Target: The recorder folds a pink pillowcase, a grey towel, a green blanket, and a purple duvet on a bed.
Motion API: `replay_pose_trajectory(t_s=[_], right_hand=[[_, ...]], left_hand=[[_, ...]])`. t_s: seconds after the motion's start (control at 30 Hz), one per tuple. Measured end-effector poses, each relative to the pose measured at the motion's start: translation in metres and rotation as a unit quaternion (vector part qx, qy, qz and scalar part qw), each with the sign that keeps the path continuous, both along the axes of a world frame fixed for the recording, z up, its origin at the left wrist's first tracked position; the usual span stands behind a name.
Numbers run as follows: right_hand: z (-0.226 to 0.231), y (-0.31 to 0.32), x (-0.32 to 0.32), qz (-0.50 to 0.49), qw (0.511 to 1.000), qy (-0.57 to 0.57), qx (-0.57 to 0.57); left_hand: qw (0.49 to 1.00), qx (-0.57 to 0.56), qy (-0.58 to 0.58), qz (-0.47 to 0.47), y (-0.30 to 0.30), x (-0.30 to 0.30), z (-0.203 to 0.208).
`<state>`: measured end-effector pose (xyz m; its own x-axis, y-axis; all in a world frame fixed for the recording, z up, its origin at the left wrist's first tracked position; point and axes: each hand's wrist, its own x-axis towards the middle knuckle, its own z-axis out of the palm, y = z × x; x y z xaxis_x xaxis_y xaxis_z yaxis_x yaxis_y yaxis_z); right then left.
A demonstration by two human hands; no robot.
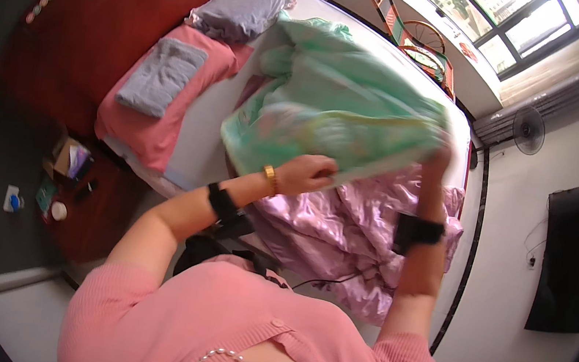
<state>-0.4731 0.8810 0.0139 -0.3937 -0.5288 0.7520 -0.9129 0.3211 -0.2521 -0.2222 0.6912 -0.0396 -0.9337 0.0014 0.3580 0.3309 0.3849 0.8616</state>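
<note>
A mint-green blanket (pixel 351 82) with a pale patterned border is spread over the bed and partly lifted along its near edge. My left hand (pixel 307 175), with a gold bracelet at the wrist, is closed on that near edge. At the blanket's right corner my right hand (pixel 438 157) is raised and smeared by motion, its fingers wrapped round the fabric. Beneath and nearer to me lies a shiny, crumpled lilac satin cover (pixel 350 223). Black bands circle both forearms.
The white-sheeted bed (pixel 200 135) meets a red wooden headboard (pixel 104 22) at left. A grey pillow (pixel 243 10), a pink pillow (pixel 207 55) and a folded grey towel (pixel 163 78) lie there. A cluttered nightstand (pixel 103 218) stands lower left; a fan (pixel 528 131) is at right.
</note>
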Motion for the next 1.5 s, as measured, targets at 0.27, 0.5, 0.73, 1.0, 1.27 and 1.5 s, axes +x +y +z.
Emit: replay_pose_trajectory(t_s=[0.27, 0.5, 0.73, 1.0, 1.27, 1.5], right_hand=[[0.058, 0.425, 0.021, -0.180, 0.708, -0.465, -0.500], [-0.109, 0.615, 0.084, -0.471, 0.555, -0.480, -0.490], [-0.243, 0.435, 0.055, -0.375, 0.707, -0.593, -0.089], [-0.265, 0.185, 0.068, -0.258, 0.750, -0.549, 0.265], [-0.343, 0.139, 0.085, -0.220, 0.841, -0.440, 0.227], [-0.287, 0.130, 0.099, -0.228, 0.748, -0.478, 0.400]], left_hand=[[0.994, -0.056, -0.064, -0.065, 0.167, -0.085, -0.118], [0.911, 0.097, -0.400, 0.032, 0.171, -0.076, -0.153], [0.849, 0.163, -0.493, 0.098, 0.154, -0.035, -0.157], [0.818, 0.226, -0.515, 0.121, 0.136, 0.024, -0.146], [0.769, 0.321, -0.533, 0.144, 0.112, 0.063, -0.151], [0.768, 0.316, -0.542, 0.127, 0.090, 0.048, -0.158]])
